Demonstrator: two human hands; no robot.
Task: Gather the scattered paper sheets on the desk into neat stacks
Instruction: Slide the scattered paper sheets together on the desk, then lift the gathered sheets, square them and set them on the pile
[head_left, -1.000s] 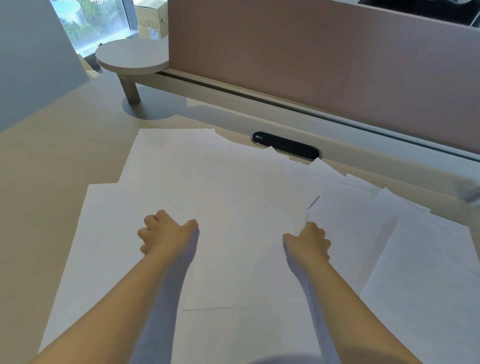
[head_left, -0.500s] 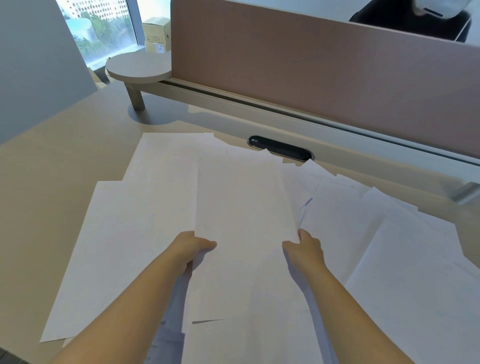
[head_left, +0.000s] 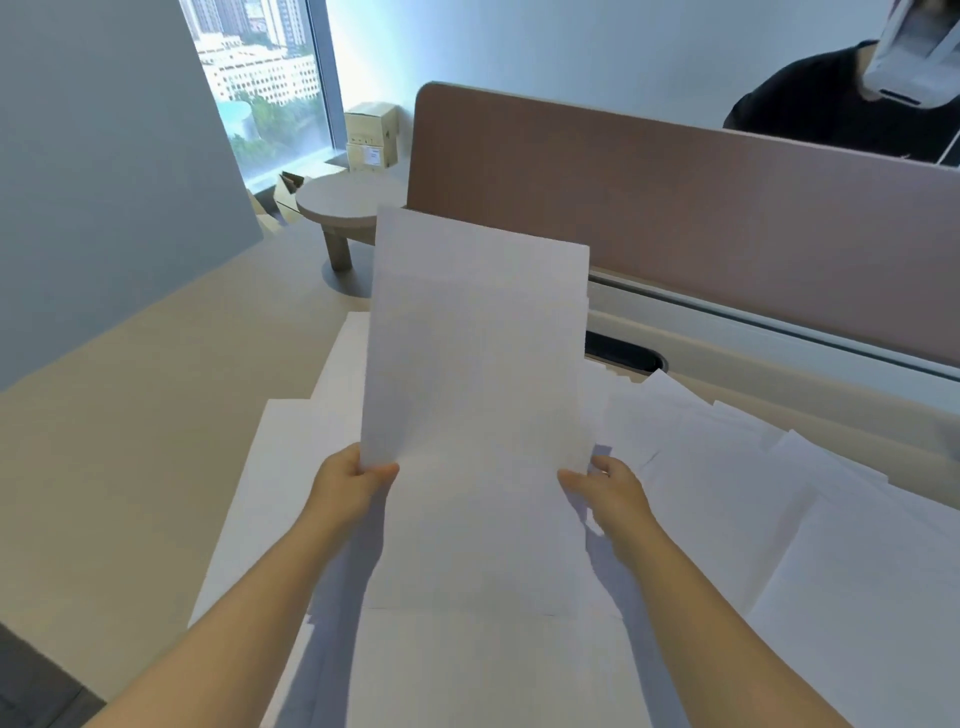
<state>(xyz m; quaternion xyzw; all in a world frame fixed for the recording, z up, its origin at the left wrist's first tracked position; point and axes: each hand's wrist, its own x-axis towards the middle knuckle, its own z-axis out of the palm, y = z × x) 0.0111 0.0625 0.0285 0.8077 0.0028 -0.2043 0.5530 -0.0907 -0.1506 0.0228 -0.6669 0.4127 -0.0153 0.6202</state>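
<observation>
A white paper sheet (head_left: 475, 343) is lifted off the desk and stands tilted up in front of me. My left hand (head_left: 349, 486) pinches its lower left edge, thumb on top. My right hand (head_left: 605, 488) holds the lower right edge, fingers curled behind the paper. Whether it is one sheet or a few together I cannot tell. Several other white sheets (head_left: 753, 493) lie scattered and overlapping on the beige desk (head_left: 130, 441), spreading to the right and below my arms.
A brown divider panel (head_left: 727, 218) runs along the desk's far side, with a dark cable slot (head_left: 623, 356) at its base. A small round shelf (head_left: 343, 205) stands at the back left. Cardboard boxes (head_left: 370, 136) sit by the window. A person in black sits beyond the divider.
Both hands went from pressing on the flat sheets to gripping one by its sides and lifting it up off the pile. The camera tilted upward.
</observation>
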